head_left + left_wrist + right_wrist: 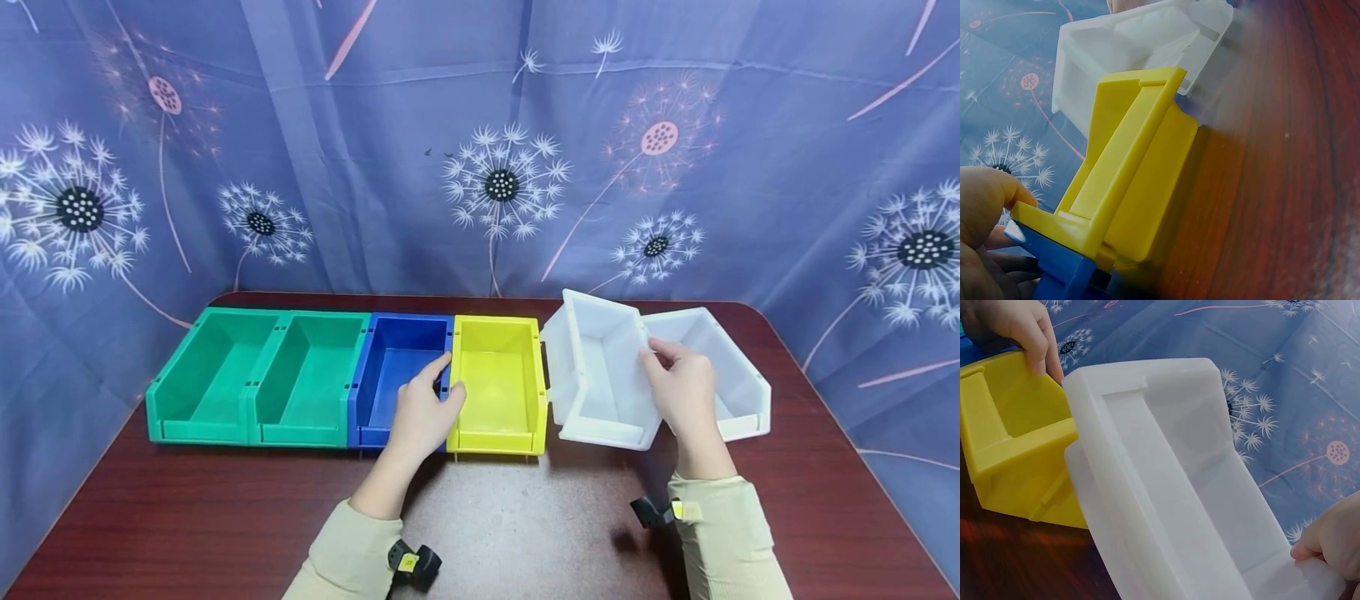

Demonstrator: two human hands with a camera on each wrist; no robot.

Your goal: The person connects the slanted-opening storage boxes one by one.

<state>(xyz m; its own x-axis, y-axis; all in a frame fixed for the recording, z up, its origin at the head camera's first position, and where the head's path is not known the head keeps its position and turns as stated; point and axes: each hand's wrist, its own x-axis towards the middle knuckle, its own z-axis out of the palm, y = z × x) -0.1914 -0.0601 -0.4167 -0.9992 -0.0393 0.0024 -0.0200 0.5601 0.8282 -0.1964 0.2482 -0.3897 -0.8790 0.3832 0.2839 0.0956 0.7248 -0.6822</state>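
Note:
My right hand point(681, 385) pinches the right wall of a white storage bin point(603, 367), which is tilted and lifted off the table on at least one side. The bin's left side is close to the yellow bin point(495, 375); whether they touch I cannot tell. With my left hand point(426, 408) I grip the adjoining walls of the yellow bin and the blue bin point(390, 375). In the left wrist view the thumb lies at the yellow rim point(1054, 225), while the other fingers are on the blue bin's side point(1063, 269).
Two green bins point(307, 437) stand left of the blue one, side by side in a row. A second white bin point(742, 425) sits at the right, partly behind the tilted one. The dark red table point(247, 517) ends at a dandelion-patterned curtain point(390, 167).

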